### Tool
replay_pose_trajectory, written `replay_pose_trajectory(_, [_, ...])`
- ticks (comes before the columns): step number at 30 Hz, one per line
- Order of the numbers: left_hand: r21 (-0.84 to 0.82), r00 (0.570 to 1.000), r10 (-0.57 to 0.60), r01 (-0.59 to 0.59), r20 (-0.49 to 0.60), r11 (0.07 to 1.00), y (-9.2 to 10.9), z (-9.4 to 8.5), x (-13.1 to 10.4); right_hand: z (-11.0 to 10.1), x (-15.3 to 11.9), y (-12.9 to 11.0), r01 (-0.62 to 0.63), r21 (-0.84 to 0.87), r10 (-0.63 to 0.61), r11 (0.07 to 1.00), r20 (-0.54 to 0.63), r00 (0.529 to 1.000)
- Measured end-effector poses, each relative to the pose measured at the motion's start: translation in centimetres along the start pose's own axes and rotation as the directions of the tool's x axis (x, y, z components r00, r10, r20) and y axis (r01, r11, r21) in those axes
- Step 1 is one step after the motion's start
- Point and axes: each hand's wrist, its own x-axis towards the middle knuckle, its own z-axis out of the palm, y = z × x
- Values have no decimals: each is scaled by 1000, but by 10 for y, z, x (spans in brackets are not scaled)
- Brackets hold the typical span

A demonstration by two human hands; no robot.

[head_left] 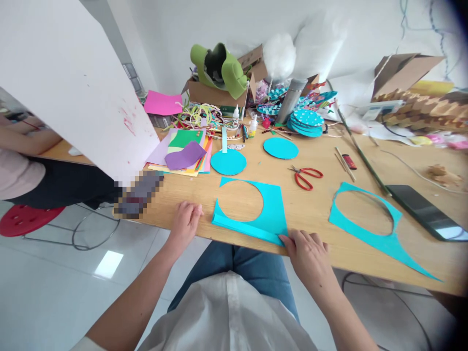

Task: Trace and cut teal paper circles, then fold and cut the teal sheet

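Note:
A blue sheet (272, 207) with a round hole lies near the table's front edge, its lower edge folded into a narrow strip. My right hand (307, 251) has its thumb and fingers closed on the sheet's lower right corner. Left of the sheet, my left hand (186, 220) rests by the table edge, fingers curled together; what they hold, if anything, is too small to name. Two blue discs, one (228, 162) with a pale strip at its top and another (281, 148), lie behind the sheet. Red-handled scissors (307, 176) lie to the right.
Another cut blue sheet (380, 242) and a phone (431, 212) lie at the right. Colored sheets (185, 151) are stacked back left. A grey bottle (291, 101), stacked discs (306, 123) and a cardboard box (208, 92) stand behind. A person sits beyond the white partition (84, 87).

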Motion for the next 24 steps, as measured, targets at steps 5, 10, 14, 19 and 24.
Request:
replay_pose_trajectory(5, [-116, 989, -98, 112, 114, 987, 25, 0, -2, 2, -1, 3, 12, 34, -12, 999, -21, 1000])
replay_pose_trajectory(10, [-148, 974, -72, 105, 213, 983, 29, 5, -3, 2, 0, 2, 9, 60, -9, 998, -9, 1000])
replay_pose_trajectory(14, [-165, 970, -58, 99, 235, 981, 24, 6, -4, 1, 0, 1, -6, 99, 7, 995, -7, 1000])
replay_pose_trajectory(19, [-175, 969, -41, 86, 245, 981, 19, 5, -7, -2, -2, 5, -51, 221, 53, 974, 0, 999])
replay_pose_trajectory(24, [-145, 975, -12, 45, 222, 988, 19, 7, -10, -5, -3, 9, -118, 376, 106, 919, 52, 993])
